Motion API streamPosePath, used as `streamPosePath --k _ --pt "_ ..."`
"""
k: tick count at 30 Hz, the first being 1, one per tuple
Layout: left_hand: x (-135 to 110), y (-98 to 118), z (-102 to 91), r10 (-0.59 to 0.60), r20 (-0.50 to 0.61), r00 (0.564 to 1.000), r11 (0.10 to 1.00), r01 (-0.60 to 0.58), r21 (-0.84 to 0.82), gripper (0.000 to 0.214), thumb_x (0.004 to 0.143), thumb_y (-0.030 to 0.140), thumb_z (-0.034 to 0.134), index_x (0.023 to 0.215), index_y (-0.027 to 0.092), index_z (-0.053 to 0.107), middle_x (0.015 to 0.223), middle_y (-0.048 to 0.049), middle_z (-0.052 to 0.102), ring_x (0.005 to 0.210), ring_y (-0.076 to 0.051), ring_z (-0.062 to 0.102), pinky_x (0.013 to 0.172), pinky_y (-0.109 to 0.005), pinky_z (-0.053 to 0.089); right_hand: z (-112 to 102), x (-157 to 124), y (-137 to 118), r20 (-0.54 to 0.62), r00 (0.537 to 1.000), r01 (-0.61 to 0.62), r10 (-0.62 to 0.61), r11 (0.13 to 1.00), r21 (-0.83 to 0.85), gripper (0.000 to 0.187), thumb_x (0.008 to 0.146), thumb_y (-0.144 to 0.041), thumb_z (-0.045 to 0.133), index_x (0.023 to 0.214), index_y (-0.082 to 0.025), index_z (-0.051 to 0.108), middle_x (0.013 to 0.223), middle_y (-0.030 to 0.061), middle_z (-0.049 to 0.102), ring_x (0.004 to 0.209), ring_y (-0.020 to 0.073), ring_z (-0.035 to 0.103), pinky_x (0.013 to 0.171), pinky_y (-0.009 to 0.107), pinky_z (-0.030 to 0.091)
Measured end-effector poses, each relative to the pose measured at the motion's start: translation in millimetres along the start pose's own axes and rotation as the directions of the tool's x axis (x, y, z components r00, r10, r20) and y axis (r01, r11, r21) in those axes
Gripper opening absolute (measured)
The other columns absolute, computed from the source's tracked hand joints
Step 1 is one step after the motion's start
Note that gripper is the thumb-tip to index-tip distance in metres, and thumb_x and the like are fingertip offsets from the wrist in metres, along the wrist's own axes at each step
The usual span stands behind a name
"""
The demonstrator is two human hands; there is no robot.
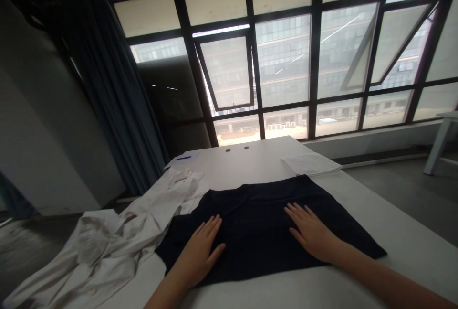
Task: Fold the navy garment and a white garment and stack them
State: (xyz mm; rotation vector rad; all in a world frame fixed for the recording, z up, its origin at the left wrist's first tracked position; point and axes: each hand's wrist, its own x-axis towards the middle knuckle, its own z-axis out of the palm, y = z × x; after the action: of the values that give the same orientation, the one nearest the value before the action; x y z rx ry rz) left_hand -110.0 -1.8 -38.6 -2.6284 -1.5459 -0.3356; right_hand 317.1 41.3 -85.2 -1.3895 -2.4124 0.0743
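A dark navy garment (257,232), perhaps a folded shirt, is spread flat across the white table (243,170). On its left part lies my left hand (200,249), palm down with the fingers stretched out and the thumb apart. My right hand (311,230) rests flat on its right half, fingers extended. Neither hand grasps the cloth. The garment's exact kind is hard to make out, since it is dark and partly under my hands.
A crumpled off-white garment (118,247) hangs over the table's left edge. A folded white cloth (311,163) lies at the right edge. Toward the far left corner is paper with a blue pen (183,157). Windows and a blue curtain (118,103) stand beyond.
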Motion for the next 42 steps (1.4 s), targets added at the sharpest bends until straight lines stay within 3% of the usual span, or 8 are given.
streamPosePath --k 6,14,20,25,28,31,34,42 --pt "61 48 12.6 0.083 0.102 0.991 0.984 -0.065 -0.167 0.067 0.096 0.061 0.05 0.154 0.03 0.036 0.159 -0.004 0.037 0.147 -0.027 0.033 0.122 -0.047 0.025 17 48 -30 0.111 0.992 -0.068 0.059 0.994 0.08 0.071 0.099 -0.061 0.031 0.154 -0.017 0.035 0.16 0.0139 0.034 0.148 0.0323 0.026 0.119 0.056 0.02" --pt "50 -14 27.2 -0.011 0.119 0.993 0.993 0.025 -0.119 0.058 0.097 0.057 0.052 0.15 0.036 0.042 0.158 -0.0026 0.039 0.144 -0.03 0.037 0.12 -0.053 0.028 11 25 46 0.105 0.994 -0.045 0.043 0.999 0.021 0.067 0.096 -0.068 0.034 0.152 -0.032 0.039 0.161 0.0061 0.032 0.149 0.0304 0.026 0.12 0.057 0.016" --pt "31 -15 15.7 -0.073 -0.002 0.997 0.984 0.072 -0.165 0.04 0.1 0.051 0.045 0.131 0.033 0.064 0.143 -0.0034 0.057 0.13 -0.027 0.054 0.111 -0.045 0.044 2 8 86 0.06 0.982 -0.178 0.179 0.984 -0.028 0.071 0.096 -0.069 0.032 0.153 -0.026 0.039 0.159 0.0087 0.034 0.149 0.0313 0.024 0.12 0.058 0.016" --pt "8 -23 21.0 -0.05 0.086 0.995 0.994 0.057 -0.091 0.066 0.097 0.059 0.05 0.156 0.037 0.028 0.161 -0.0023 0.031 0.145 -0.031 0.035 0.119 -0.054 0.031 -17 -4 96 0.192 0.98 -0.074 0.06 0.995 0.066 0.064 0.098 -0.064 0.034 0.154 -0.033 0.036 0.162 0.0041 0.029 0.15 0.0311 0.022 0.121 0.058 0.014" --pt "0 -28 25.6 -0.031 0.13 0.991 0.999 0.036 -0.041 0.07 0.099 0.059 0.047 0.158 0.038 0.016 0.164 -0.0012 0.021 0.149 -0.029 0.026 0.121 -0.055 0.026 -26 -13 95 0.068 0.995 -0.068 0.067 0.997 0.026 0.06 0.096 -0.062 0.042 0.143 -0.028 0.053 0.153 0.0092 0.045 0.142 0.0329 0.038 0.117 0.055 0.026" --pt "0 -28 26.2 -0.033 0.146 0.989 0.999 0.036 -0.02 0.068 0.1 0.059 0.044 0.158 0.038 0.014 0.164 -0.0001 0.019 0.15 -0.028 0.024 0.121 -0.053 0.025 -26 -17 95 -0.046 0.992 -0.122 0.12 0.992 -0.042 0.043 0.097 -0.053 0.041 0.11 -0.024 0.07 0.121 0.0124 0.065 0.112 0.0296 0.06 0.1 0.047 0.044" --pt "0 -25 24.3 -0.032 0.128 0.991 0.999 0.034 -0.014 0.067 0.1 0.058 0.044 0.158 0.038 0.017 0.164 -0.0001 0.022 0.149 -0.028 0.026 0.121 -0.052 0.026 -22 -19 106 -0.072 0.985 -0.164 0.157 0.98 -0.112 0.035 0.098 -0.044 0.04 0.093 -0.024 0.068 0.1 0.0098 0.065 0.093 0.026 0.061 0.086 0.042 0.047" --pt "-7 -27 21.3 -0.115 -0.015 0.993 0.993 0.115 0.037 0.048 0.098 0.057 0.047 0.141 0.036 0.054 0.146 -0.0016 0.055 0.135 -0.027 0.05 0.117 -0.05 0.033 -23 -45 154 -0.241 0.799 -0.598 0.551 0.683 -0.419 0.048 0.095 -0.055 0.041 0.094 -0.013 0.065 0.095 0.02 0.061 0.089 0.0357 0.061 0.073 0.046 0.046"
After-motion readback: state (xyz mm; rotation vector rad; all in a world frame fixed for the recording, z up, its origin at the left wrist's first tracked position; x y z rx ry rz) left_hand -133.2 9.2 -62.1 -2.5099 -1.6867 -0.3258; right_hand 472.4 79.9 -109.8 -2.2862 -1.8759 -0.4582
